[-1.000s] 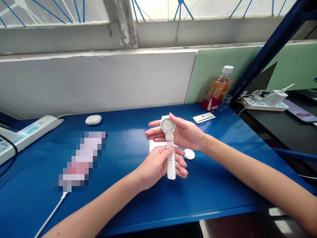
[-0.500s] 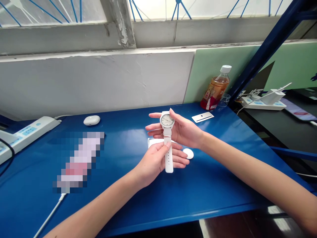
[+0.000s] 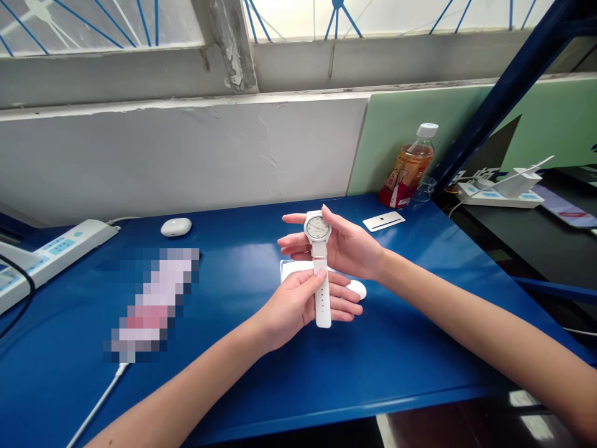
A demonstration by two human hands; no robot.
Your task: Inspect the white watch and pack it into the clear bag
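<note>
Both hands share one white watch (image 3: 318,228), held up over the middle of the blue desk (image 3: 396,361). With its thumb pressed on the lower strap (image 3: 323,306) and its fingers reaching out loosely beneath, the left hand (image 3: 298,297) is partly closed on that end. At the far end, the right hand (image 3: 349,246) is half open, thumb at the edge of the dial and fingers spread behind, cradling the watch. As for progress, the watch is off the desk and in hand, dial facing up, the near strap end lying out straight; it is around neither wrist and has not been put down. Whether the buckle is undone cannot be told. Partly hidden behind the hands lies a flat white object (image 3: 295,268), with a round white piece (image 3: 357,289) just right of the left fingertips; both rest on the desk, apart from the watch.
</note>
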